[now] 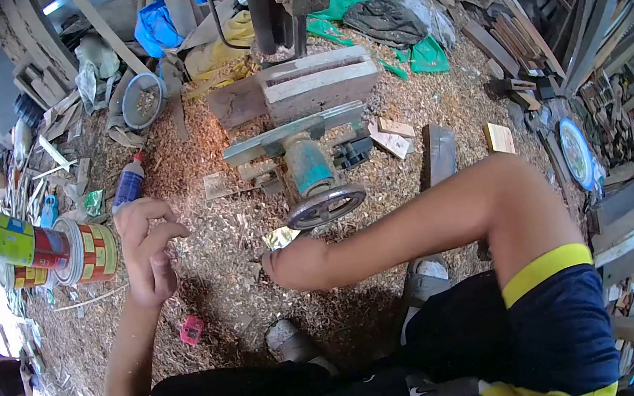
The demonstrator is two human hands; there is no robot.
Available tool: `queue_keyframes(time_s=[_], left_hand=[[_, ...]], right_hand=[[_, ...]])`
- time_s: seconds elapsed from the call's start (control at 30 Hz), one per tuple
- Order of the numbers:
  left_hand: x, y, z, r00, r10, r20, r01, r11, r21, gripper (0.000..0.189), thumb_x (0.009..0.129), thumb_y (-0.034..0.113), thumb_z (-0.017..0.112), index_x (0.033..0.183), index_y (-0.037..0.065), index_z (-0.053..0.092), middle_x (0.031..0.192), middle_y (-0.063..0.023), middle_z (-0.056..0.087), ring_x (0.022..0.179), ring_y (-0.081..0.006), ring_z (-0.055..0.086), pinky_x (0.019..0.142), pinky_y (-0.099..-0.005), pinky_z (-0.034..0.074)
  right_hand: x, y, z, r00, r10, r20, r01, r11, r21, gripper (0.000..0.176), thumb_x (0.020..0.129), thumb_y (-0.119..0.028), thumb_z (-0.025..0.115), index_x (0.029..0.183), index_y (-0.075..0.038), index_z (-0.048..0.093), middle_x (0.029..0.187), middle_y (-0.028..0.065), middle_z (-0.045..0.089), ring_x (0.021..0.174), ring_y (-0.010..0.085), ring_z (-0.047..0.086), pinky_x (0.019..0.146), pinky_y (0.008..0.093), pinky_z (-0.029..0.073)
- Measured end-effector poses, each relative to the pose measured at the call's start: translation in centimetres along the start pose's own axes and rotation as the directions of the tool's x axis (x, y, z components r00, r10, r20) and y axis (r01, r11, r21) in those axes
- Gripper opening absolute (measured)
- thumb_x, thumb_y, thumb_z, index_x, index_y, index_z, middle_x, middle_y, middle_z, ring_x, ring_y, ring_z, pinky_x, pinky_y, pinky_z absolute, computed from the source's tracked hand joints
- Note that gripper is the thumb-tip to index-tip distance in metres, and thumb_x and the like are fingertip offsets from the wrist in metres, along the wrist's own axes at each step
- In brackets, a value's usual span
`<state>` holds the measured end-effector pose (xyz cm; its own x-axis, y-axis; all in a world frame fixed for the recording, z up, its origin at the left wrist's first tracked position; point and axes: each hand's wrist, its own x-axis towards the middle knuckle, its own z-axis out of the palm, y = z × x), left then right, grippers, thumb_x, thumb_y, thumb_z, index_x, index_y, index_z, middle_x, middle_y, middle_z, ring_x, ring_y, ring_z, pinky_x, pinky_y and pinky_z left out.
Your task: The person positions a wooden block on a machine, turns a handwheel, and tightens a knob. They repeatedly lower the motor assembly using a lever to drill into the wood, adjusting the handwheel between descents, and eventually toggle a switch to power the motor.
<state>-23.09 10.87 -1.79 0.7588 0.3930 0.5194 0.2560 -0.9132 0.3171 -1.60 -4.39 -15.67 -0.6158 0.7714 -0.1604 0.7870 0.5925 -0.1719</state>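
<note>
The left hand's fingers (pixel 164 232) are loosely curled and spread apart, holding nothing; the left hand (pixel 146 252) hovers above the floor (pixel 224 282), which is covered in wood shavings. Just left of it, close to the palm but not touching it, a tin can (pixel 90 249) with a red and yellow label lies on its side, and a second can (pixel 25 246) lies further left against it. Far of the left hand stands a bottle (pixel 128 183) with a red cap.

The right hand (pixel 294 265) is curled tight into a fist low over the shavings; I cannot tell whether anything sits inside it. Just beyond its knuckles lies a shiny scrap (pixel 282 237), and just far and right of that is the grey hand wheel (pixel 326 206) of a small machine, joined to a teal housing (pixel 309 165).

Near the left forearm a small pink object (pixel 192 329) rests on the shavings. Two grey shoes (pixel 425 280) show below the right forearm. To the right of the machine lie a dark plank (pixel 439 154) and a pale wood block (pixel 499 138), and a blue plate (pixel 575 152) leans at the far right.
</note>
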Motion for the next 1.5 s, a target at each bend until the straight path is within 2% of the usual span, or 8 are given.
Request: queue_keyframes(time_s=[0.2,0.3,0.67,0.87,0.9,1.13,1.3,1.5], left_hand=[[-0.5,-1.1,0.4,1.0,0.003,-0.006,-0.003,0.999,-0.049,0.073,0.113,0.054,0.023,0.084,0.006,0.069,0.099,-0.0131,0.061,0.1,-0.0339,0.057,0.096,-0.046,0.038],[-0.9,-1.4,0.8,1.0,0.017,0.0,-0.017,0.997,-0.07,0.069,0.113,0.052,0.026,0.085,0.007,0.07,0.102,-0.0125,0.062,0.102,-0.0344,0.058,0.097,-0.0466,0.038],[0.4,0.1,0.2,0.999,0.038,0.01,-0.037,0.998,-0.056,0.072,0.112,0.055,0.024,0.083,0.008,0.071,0.102,-0.0134,0.061,0.103,-0.0338,0.057,0.098,-0.0469,0.037],[1.3,1.3,-1.0,0.994,-0.011,-0.107,0.001,0.995,-0.096,0.075,0.112,0.052,0.021,0.081,0.004,0.07,0.099,-0.014,0.059,0.098,-0.0318,0.054,0.095,-0.0454,0.039],[1.3,1.2,-1.0,0.994,-0.005,-0.113,-0.005,0.996,-0.088,0.075,0.112,0.052,0.021,0.081,0.004,0.07,0.099,-0.014,0.059,0.098,-0.0318,0.054,0.095,-0.0454,0.039],[1.3,0.3,0.4,0.998,-0.018,-0.068,0.011,0.995,-0.101,0.068,0.112,0.046,0.025,0.081,0.006,0.071,0.103,-0.0131,0.062,0.101,-0.0313,0.057,0.094,-0.0441,0.039],[1.1,0.1,1.3,0.995,-0.01,-0.096,-0.007,0.983,-0.183,0.055,0.111,0.035,0.032,0.083,0.006,0.071,0.104,-0.0125,0.063,0.103,-0.0314,0.057,0.095,-0.0433,0.038],[0.1,0.5,1.6,0.993,-0.046,-0.111,0.022,0.977,-0.212,0.068,0.114,0.043,0.026,0.081,0.005,0.07,0.103,-0.013,0.061,0.1,-0.0304,0.057,0.093,-0.0427,0.04]], right_hand=[[3.6,0.7,12.8,0.944,0.183,0.276,-0.214,0.973,0.087,0.034,0.086,-0.015,0.068,0.113,0.006,0.07,0.09,0.0144,0.074,0.083,0.0293,0.076,0.062,0.0456,0.059],[1.4,0.2,11.8,0.986,0.156,-0.058,-0.162,0.98,-0.117,0.024,0.085,-0.014,0.066,0.102,0.001,0.073,0.089,0.0121,0.073,0.079,0.0285,0.073,0.059,0.0452,0.056],[5.8,0.2,15.1,0.914,0.406,0.017,-0.406,0.911,0.072,0.025,0.091,-0.013,0.063,0.104,0.005,0.074,0.115,0.0186,0.073,0.098,0.0338,0.075,0.075,0.0448,0.061],[3.7,2.4,10.7,0.974,0.138,0.178,-0.156,0.984,0.086,0.032,0.095,-0.014,0.057,0.123,0.0,0.066,0.078,0.0143,0.073,0.073,0.0329,0.075,0.061,0.0493,0.06],[3.2,2.6,10.9,0.998,0.07,0.007,-0.07,0.997,0.036,0.038,0.096,-0.014,0.055,0.131,0.001,0.061,0.071,0.0126,0.071,0.061,0.0328,0.072,0.051,0.05,0.057],[3.3,2.2,9.6,0.985,0.15,0.084,-0.163,0.97,0.183,0.05,0.089,-0.012,0.065,0.137,0.001,0.059,0.074,0.0145,0.072,0.068,0.0345,0.074,0.049,0.0494,0.056],[6.2,2.6,9.8,0.864,0.273,0.422,-0.416,0.86,0.294,0.029,0.086,-0.018,0.07,0.101,0.004,0.079,0.1,0.0289,0.075,0.101,0.0421,0.075,0.071,0.0594,0.06],[4.8,1.8,8.8,0.929,0.296,0.223,-0.346,0.908,0.234,0.031,0.092,-0.028,0.068,0.092,0.002,0.077,0.078,0.0198,0.073,0.072,0.0366,0.074,0.061,0.0525,0.058]])
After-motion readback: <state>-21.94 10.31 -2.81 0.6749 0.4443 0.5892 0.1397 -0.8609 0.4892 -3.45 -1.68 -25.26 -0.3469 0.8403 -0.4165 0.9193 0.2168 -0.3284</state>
